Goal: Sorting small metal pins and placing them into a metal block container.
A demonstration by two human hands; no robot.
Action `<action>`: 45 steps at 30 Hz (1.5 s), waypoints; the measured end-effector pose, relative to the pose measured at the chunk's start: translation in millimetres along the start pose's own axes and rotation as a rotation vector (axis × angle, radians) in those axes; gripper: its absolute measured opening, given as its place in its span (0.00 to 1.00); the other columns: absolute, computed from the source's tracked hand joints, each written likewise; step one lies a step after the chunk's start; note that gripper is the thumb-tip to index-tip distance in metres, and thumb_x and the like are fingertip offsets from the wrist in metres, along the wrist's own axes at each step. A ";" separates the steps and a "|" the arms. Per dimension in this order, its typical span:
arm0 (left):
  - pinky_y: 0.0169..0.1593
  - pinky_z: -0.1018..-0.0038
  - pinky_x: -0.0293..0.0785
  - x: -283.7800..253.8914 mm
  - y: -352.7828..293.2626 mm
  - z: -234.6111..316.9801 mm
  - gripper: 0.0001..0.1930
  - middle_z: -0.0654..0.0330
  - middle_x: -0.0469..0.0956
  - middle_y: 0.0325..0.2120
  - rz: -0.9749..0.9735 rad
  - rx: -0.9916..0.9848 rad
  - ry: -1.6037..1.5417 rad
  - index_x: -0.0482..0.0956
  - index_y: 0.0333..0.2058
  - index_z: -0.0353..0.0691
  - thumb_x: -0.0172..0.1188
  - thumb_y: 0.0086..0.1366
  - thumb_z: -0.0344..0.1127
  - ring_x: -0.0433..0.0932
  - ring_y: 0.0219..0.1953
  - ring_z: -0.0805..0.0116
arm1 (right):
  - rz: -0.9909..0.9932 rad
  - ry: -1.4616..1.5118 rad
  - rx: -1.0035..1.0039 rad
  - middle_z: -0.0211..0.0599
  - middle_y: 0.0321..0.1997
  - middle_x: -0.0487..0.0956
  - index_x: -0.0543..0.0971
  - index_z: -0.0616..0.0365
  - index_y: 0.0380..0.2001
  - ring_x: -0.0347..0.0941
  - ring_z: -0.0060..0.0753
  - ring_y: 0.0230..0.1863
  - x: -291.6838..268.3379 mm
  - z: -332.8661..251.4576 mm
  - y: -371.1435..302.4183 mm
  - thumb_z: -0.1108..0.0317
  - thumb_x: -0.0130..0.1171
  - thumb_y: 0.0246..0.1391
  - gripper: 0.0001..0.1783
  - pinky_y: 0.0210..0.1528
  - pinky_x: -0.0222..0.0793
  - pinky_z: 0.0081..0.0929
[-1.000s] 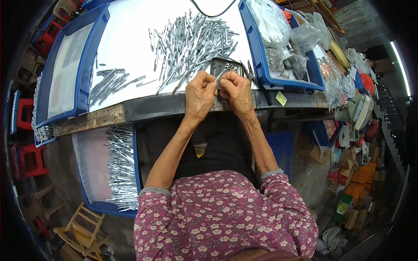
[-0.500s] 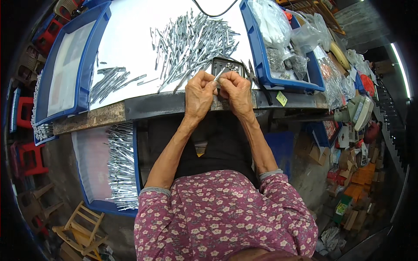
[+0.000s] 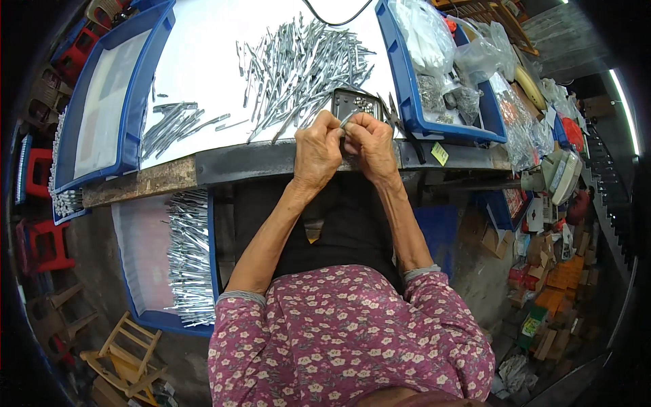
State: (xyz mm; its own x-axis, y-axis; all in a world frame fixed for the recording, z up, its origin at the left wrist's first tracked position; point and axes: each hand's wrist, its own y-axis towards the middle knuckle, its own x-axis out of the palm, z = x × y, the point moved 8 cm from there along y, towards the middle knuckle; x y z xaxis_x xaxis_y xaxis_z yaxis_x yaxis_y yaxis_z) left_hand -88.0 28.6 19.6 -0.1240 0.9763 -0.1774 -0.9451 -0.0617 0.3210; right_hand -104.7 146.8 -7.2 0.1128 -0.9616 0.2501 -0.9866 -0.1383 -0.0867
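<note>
My left hand (image 3: 317, 154) and my right hand (image 3: 371, 148) meet over the table's front edge. Fingertips of both are pinched round a slim metal rod (image 3: 346, 121), mostly covered by the fingers. Right beyond them sits a small dark tray (image 3: 344, 102) with little round metal parts (image 3: 363, 104) in it. A big heap of similar thin metal pieces (image 3: 298, 64) spreads over the white tabletop beyond my left hand. Farther left lies a smaller bunch of darker rods (image 3: 171, 129). Dark-handled pliers (image 3: 394, 114) lie just right of the tray.
A blue bin (image 3: 453, 131) of bagged parts stands on the table at the right; a blue tray (image 3: 129, 115) stands at the left. Below the edge, another blue crate (image 3: 141, 271) holds many shiny rods. A wooden stool (image 3: 129, 359) and red stools (image 3: 51, 244) are at the left.
Both hands have drawn a little closer together and the left has shifted slightly right. Less of the metal rod shows between the fingers now.
</note>
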 end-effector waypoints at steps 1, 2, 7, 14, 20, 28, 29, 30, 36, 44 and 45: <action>0.20 0.79 0.63 0.3 0.0 0.9 0.01 0.61 0.71 0.14 0.000 -0.001 0.000 0.69 0.25 0.32 0.50 0.56 0.23 0.68 0.17 0.78 | -0.013 0.042 0.024 0.27 0.20 0.68 0.72 0.64 0.25 0.60 0.13 0.19 0.9 -0.1 -1.2 0.73 0.52 0.49 0.05 0.20 0.54 0.12; 0.21 0.78 0.64 -0.6 0.1 5.7 0.01 0.58 0.71 0.14 0.012 0.038 0.014 0.69 0.26 0.32 0.50 0.55 0.23 0.70 0.17 0.75 | -0.025 0.084 0.047 0.28 0.21 0.69 0.72 0.65 0.26 0.61 0.14 0.20 2.0 0.0 -2.4 0.74 0.51 0.49 0.04 0.21 0.55 0.13; 0.22 0.73 0.66 0.6 -0.3 6.7 0.01 0.52 0.72 0.16 0.015 0.076 0.052 0.68 0.26 0.32 0.50 0.55 0.23 0.71 0.17 0.69 | -0.050 0.211 0.081 0.32 0.24 0.71 0.72 0.66 0.28 0.64 0.16 0.24 3.7 -4.8 -8.2 0.74 0.50 0.50 0.06 0.23 0.56 0.13; 0.18 0.82 0.62 4.1 -1.7 -13.7 0.04 0.62 0.72 0.17 -0.038 -0.140 -0.215 0.69 0.27 0.33 0.49 0.59 0.27 0.66 0.16 0.80 | -0.057 0.084 0.059 0.33 0.24 0.73 0.74 0.70 0.33 0.64 0.16 0.23 3.2 -15.0 -8.6 0.74 0.50 0.49 0.10 0.23 0.57 0.13; 0.16 0.87 0.57 14.8 -8.8 -23.9 0.05 0.64 0.70 0.17 -0.155 -0.386 -0.553 0.68 0.32 0.34 0.46 0.62 0.29 0.60 0.14 0.84 | 0.256 -0.662 -0.331 0.28 0.20 0.71 0.75 0.68 0.30 0.61 0.14 0.20 -39.0 -55.8 3.3 0.73 0.49 0.50 0.09 0.22 0.56 0.14; 0.14 0.88 0.53 8.3 -11.1 -27.7 0.06 0.63 0.70 0.19 -0.152 -0.445 -0.586 0.68 0.34 0.32 0.46 0.62 0.30 0.59 0.14 0.85 | 0.202 -1.130 -0.470 0.49 0.25 0.75 0.74 0.65 0.24 0.72 0.49 0.28 -28.9 -51.3 15.8 0.74 0.49 0.44 0.06 0.31 0.66 0.35; 0.14 0.88 0.53 8.8 -11.5 -28.5 0.06 0.63 0.70 0.19 -0.152 -0.445 -0.586 0.68 0.34 0.32 0.46 0.62 0.30 0.59 0.14 0.85 | 0.202 -1.131 -0.470 0.49 0.25 0.75 0.74 0.65 0.24 0.72 0.49 0.28 -29.8 -49.3 17.6 0.74 0.49 0.44 0.06 0.31 0.66 0.35; 0.14 0.88 0.53 8.1 -11.3 -29.5 0.06 0.63 0.70 0.19 -0.144 -0.425 -0.555 0.69 0.33 0.32 0.47 0.62 0.30 0.59 0.15 0.85 | 0.198 -1.225 -0.504 0.49 0.25 0.75 0.74 0.65 0.25 0.73 0.48 0.28 -27.7 -47.9 20.0 0.73 0.51 0.44 0.06 0.31 0.67 0.35; 0.17 0.87 0.55 3.7 -9.7 -26.9 0.07 0.66 0.69 0.18 -0.116 -0.373 -0.465 0.70 0.32 0.33 0.53 0.59 0.32 0.60 0.16 0.85 | 0.213 -1.399 -0.549 0.48 0.25 0.75 0.74 0.63 0.23 0.72 0.49 0.28 -19.1 -43.2 26.7 0.71 0.54 0.43 0.06 0.31 0.67 0.36; 0.22 0.83 0.63 -2.7 -9.6 -17.4 0.07 0.64 0.71 0.16 -0.079 -0.310 -0.340 0.71 0.29 0.29 0.53 0.55 0.28 0.68 0.19 0.81 | 0.208 -1.576 -0.582 0.48 0.23 0.72 0.71 0.64 0.20 0.73 0.48 0.27 -6.7 -38.0 32.8 0.74 0.51 0.40 0.04 0.27 0.69 0.39; 0.21 0.83 0.62 -2.9 -9.7 -16.3 0.06 0.64 0.71 0.15 -0.075 -0.328 -0.309 0.71 0.29 0.30 0.53 0.55 0.28 0.67 0.18 0.82 | 0.183 -1.609 -0.557 0.49 0.24 0.72 0.71 0.64 0.21 0.73 0.48 0.28 -6.0 -37.3 34.3 0.74 0.51 0.40 0.04 0.28 0.70 0.39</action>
State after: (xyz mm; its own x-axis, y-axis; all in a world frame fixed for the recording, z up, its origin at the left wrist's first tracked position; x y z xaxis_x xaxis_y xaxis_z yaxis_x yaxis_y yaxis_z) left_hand -83.4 23.0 1.8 -0.0029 0.9936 0.1130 -1.0000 -0.0026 -0.0028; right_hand -143.7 156.6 24.3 -0.3455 -0.2545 -0.9033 -0.8787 -0.2500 0.4066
